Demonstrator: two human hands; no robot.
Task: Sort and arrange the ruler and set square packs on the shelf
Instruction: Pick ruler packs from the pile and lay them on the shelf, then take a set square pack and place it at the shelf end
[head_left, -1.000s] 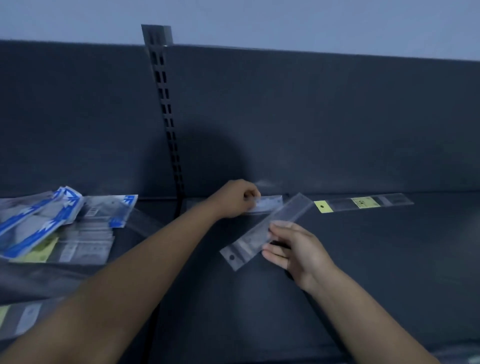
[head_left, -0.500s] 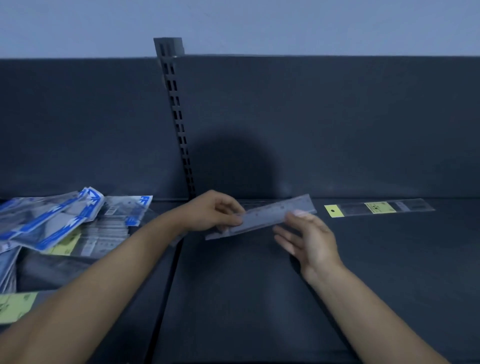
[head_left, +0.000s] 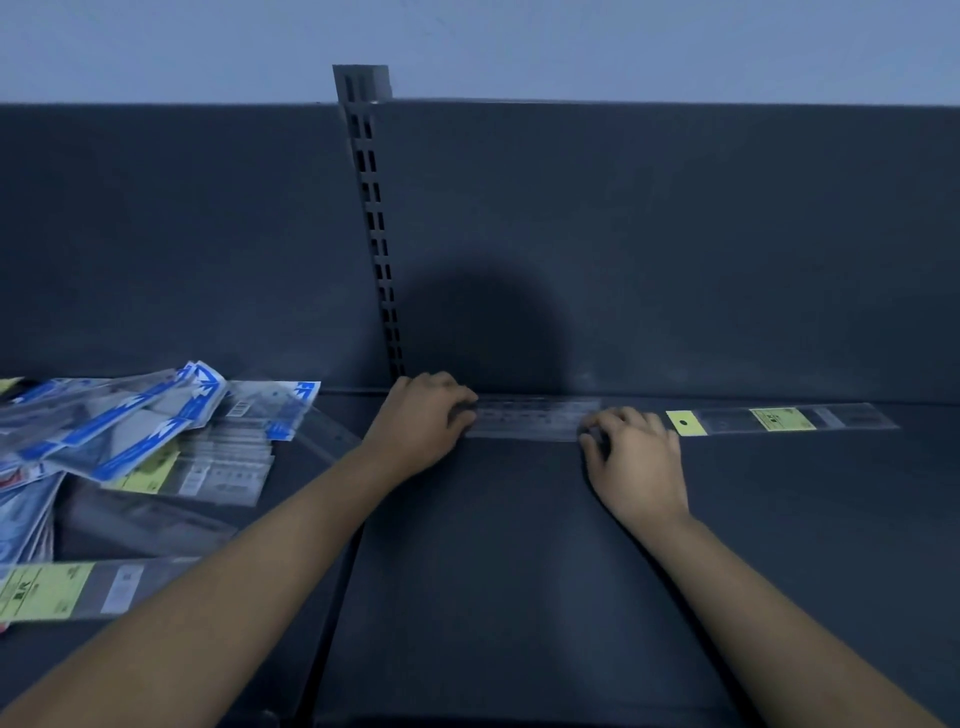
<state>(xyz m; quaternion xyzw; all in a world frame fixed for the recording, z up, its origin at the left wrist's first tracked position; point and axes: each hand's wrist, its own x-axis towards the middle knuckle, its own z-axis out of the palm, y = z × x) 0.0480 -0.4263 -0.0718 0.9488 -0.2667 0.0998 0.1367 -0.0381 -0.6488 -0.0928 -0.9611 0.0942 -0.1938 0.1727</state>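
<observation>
A clear ruler pack (head_left: 530, 418) lies flat along the back of the dark shelf (head_left: 519, 571). My left hand (head_left: 423, 421) grips its left end and my right hand (head_left: 631, 457) presses its right end with the fingertips. Just to the right, in line with it, lies another clear ruler pack (head_left: 779, 418) with yellow labels. A loose heap of blue-and-white set square packs (head_left: 130, 421) fills the left shelf section. A long ruler pack with a yellow label (head_left: 78, 590) lies at the front left.
A slotted metal upright (head_left: 374, 223) rises from the shelf's back between the two sections. The dark back panel (head_left: 675, 234) stands directly behind the packs. A seam (head_left: 332, 613) divides the left shelf from the right one.
The clear ruler pack went from tilted in my hands above the shelf to lying flat against the back panel. Both hands moved forward and down with it.
</observation>
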